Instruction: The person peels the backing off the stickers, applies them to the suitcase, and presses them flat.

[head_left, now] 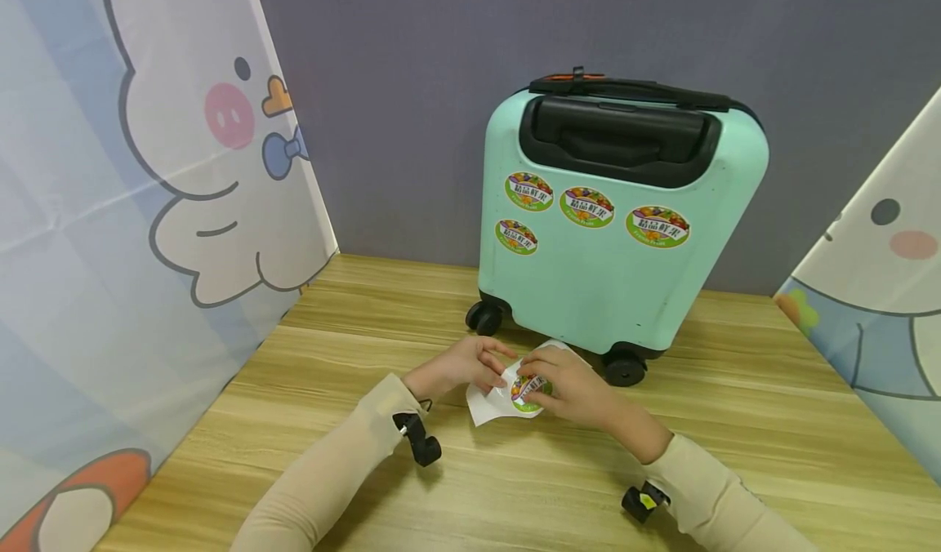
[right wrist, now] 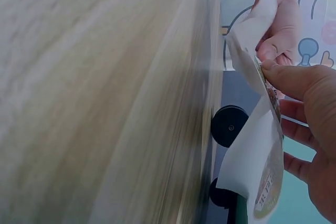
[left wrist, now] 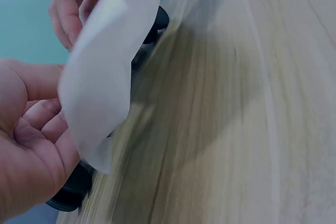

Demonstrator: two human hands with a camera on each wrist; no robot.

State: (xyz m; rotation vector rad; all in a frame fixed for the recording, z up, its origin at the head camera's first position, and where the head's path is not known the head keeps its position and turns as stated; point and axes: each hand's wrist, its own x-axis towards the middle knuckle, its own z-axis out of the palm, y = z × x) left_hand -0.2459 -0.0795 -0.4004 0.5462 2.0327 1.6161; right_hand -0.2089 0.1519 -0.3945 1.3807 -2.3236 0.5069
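A white sticker sheet (head_left: 485,407) is held up off the wooden table in front of the suitcase, its blank back (left wrist: 102,72) facing the left wrist camera. My left hand (head_left: 470,366) grips its left part between thumb and fingers. On the sheet's right side my right hand (head_left: 572,385) pinches with the thumb at the edge of an oval fruit sticker (head_left: 528,390). Whether that sticker's edge is lifted, I cannot tell. Another oval sticker (right wrist: 269,187) shows on the bent lower part of the sheet in the right wrist view.
A mint-green suitcase (head_left: 581,291) stands upright behind my hands on black wheels (head_left: 623,368). Several matching oval stickers (head_left: 586,207) are on its front, below the black handle (head_left: 617,135). Cartoon-printed cloths (head_left: 213,168) hang at both sides, with a grey backdrop (head_left: 390,127) behind.
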